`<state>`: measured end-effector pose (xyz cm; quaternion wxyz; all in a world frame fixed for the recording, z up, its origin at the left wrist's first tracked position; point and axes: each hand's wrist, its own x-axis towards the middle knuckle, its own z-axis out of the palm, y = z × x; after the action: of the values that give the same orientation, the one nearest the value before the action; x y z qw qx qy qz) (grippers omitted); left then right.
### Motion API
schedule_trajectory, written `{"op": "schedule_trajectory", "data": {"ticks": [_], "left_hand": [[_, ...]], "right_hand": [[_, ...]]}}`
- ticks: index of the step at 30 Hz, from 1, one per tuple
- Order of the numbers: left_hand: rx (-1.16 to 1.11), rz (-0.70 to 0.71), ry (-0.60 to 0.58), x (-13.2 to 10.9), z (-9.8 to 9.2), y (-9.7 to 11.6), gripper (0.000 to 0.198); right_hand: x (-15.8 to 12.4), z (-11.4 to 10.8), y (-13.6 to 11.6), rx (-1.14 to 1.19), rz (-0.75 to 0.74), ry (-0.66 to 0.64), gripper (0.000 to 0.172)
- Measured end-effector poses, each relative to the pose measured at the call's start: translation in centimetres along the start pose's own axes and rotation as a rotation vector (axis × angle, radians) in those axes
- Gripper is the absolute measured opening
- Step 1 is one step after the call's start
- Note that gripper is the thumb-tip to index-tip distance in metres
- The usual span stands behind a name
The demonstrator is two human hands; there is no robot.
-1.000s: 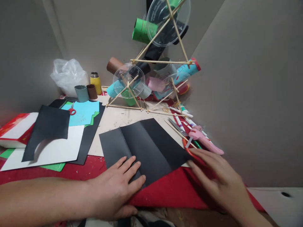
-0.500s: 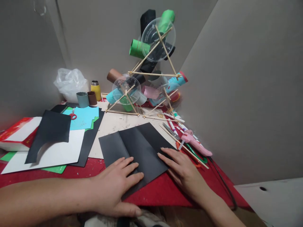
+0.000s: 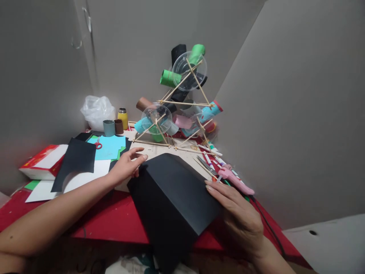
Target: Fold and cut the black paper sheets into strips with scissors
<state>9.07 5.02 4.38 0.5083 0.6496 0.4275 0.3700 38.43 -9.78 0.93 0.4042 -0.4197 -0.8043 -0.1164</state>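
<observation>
A folded sheet of black card [image 3: 182, 190] is raised off the table, its creases making a tent-like shape and its near flap hanging past the front edge. My right hand [image 3: 239, 213] grips its right side, fingers on top and the thumb hidden. At the sheet's far left corner, my left hand [image 3: 128, 165] has its fingers apart; whether it touches the card I cannot tell. A pale board [image 3: 154, 149] lies beyond, partly covered by the sheet.
Behind stands a wheel structure of sticks and clear discs [image 3: 189, 70] with coloured paper tubes. Left are red-handled scissors [image 3: 98, 145], a black offcut [image 3: 76, 160] and a red-white box [image 3: 45, 161]. A pink glue gun [image 3: 236, 180] lies right, beside several markers.
The black card was lying low under both hands; now it is lifted and tilted. My left hand has moved from its surface to its far left corner. The view has shifted.
</observation>
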Motion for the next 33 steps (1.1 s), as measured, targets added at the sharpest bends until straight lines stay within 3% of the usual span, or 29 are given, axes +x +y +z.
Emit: {"op": "schedule_trajectory", "data": {"ticks": [3, 5, 9, 11, 14, 16, 18, 21, 28, 33], "left_hand": [[-0.109, -0.136, -0.124, -0.2, 0.0, -0.1, 0.067], [-0.171, -0.164, -0.161, -0.3, 0.1, -0.2, 0.062], [-0.281, -0.081, -0.076, -0.3, 0.3, -0.2, 0.039], [-0.315, -0.012, 0.002, -0.3, 0.3, -0.1, 0.033], [-0.364, 0.089, 0.095, -0.3, 0.2, 0.1, 0.031], [-0.365, 0.137, 0.124, -0.5, 0.2, 0.1, 0.031], [-0.311, 0.163, 0.128, -0.6, 0.3, 0.0, 0.030], [-0.195, 0.171, 0.094, -0.8, 0.7, -0.5, 0.028], [-0.094, 0.085, -0.053, -0.8, 1.7, -1.6, 0.021], [-0.092, 0.000, -0.129, -0.8, 2.2, -1.9, 0.024]], "right_hand": [[0.4, -0.1, -0.7, 0.037, -0.009, 0.036, 0.055], [0.7, -0.2, -1.0, 0.050, -0.021, 0.060, 0.055], [1.3, 0.0, -1.0, 0.011, 0.012, 0.094, 0.054], [1.3, 0.5, -0.7, -0.051, 0.146, 0.169, 0.052], [0.8, 1.9, -0.3, -0.016, 0.551, 0.335, 0.047], [0.4, 2.9, -0.1, 0.213, 0.793, 0.346, 0.044], [0.2, 3.8, 0.0, 0.522, 0.909, 0.278, 0.043], [0.8, 4.4, 0.0, 0.781, 0.916, 0.226, 0.044], [1.5, 3.6, 1.2, 0.880, 0.905, 0.311, 0.052], [0.1, 3.7, 1.7, 0.786, 1.069, 0.262, 0.028]]}}
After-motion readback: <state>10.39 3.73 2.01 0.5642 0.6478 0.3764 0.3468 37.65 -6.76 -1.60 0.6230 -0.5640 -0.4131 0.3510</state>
